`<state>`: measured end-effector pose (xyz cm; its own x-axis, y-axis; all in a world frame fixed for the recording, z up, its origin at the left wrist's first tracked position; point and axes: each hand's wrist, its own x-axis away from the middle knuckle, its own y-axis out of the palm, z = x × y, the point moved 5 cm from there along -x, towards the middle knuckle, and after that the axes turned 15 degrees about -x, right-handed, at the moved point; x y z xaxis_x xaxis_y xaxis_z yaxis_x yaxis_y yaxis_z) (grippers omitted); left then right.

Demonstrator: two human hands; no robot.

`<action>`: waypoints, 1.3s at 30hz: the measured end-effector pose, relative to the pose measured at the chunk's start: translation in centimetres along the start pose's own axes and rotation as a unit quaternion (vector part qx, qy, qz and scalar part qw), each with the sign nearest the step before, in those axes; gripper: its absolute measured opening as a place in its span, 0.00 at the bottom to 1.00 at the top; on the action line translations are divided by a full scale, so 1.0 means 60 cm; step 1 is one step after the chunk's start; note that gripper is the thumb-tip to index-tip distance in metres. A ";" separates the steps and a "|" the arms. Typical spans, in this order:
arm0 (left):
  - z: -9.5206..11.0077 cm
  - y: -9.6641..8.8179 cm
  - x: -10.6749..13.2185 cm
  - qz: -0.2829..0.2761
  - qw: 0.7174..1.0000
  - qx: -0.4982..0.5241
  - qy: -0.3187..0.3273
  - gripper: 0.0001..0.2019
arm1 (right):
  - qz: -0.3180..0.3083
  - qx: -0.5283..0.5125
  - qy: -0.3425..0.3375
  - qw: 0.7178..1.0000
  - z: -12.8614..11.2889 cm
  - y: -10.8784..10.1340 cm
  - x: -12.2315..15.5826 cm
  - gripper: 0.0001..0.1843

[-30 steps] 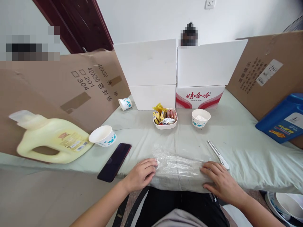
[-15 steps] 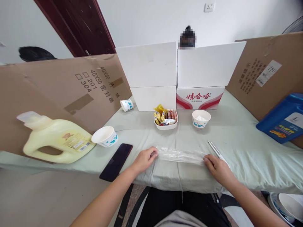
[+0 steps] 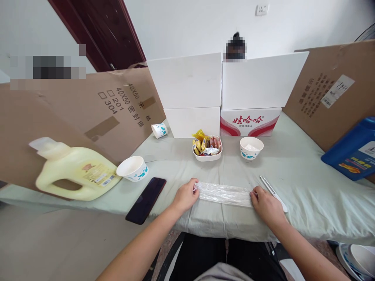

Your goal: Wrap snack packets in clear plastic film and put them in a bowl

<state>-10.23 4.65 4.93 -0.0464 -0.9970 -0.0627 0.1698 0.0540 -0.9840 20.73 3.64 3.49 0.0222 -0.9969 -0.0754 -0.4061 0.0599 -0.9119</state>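
A strip of clear plastic film (image 3: 224, 194) is stretched sideways between my two hands, just above the front of the table. My left hand (image 3: 186, 197) pinches its left end, fingers closed. The right end is gripped between the thumb and fingers of my right hand (image 3: 266, 206). Right beside that hand lies a slim white tool (image 3: 274, 193), its kind hard to make out. Beyond the film stands a white tray (image 3: 207, 158) filled with small wrapped snacks (image 3: 205, 145). A paper bowl (image 3: 249, 154) with something white inside stands to its right. A dark phone (image 3: 145, 201) lies left of my left hand.
On the left are a pale yellow detergent bottle (image 3: 79, 173), an open paper bowl (image 3: 134, 171) and a tipped paper cup (image 3: 159, 131). White boxes (image 3: 190, 121) and brown cardboard (image 3: 67, 109) wall the table. A blue jug (image 3: 351, 150) leans at right. A person's head (image 3: 235, 47) shows behind.
The film looks flatter and more spread between my hands, which stay close to where they were. The whole view has shifted slightly.
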 end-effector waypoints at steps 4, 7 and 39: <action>0.048 -0.026 0.010 0.132 0.983 -0.124 0.037 0.17 | 0.009 0.027 -0.002 1.000 -0.004 0.011 0.000 0.12; 0.116 -0.016 0.027 0.161 0.966 -0.127 0.158 0.17 | 0.019 0.036 -0.006 0.999 -0.002 0.018 0.001 0.13; 0.202 0.029 0.133 0.070 0.944 0.047 0.318 0.19 | 0.109 -0.119 -0.339 0.927 -0.015 -0.028 0.188 0.15</action>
<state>1.64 -3.86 4.72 -0.5932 -0.7436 -0.3084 0.3041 0.1477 -0.9411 20.85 -7.73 4.52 0.4517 -0.6961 -0.5580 -0.6572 0.1634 -0.7358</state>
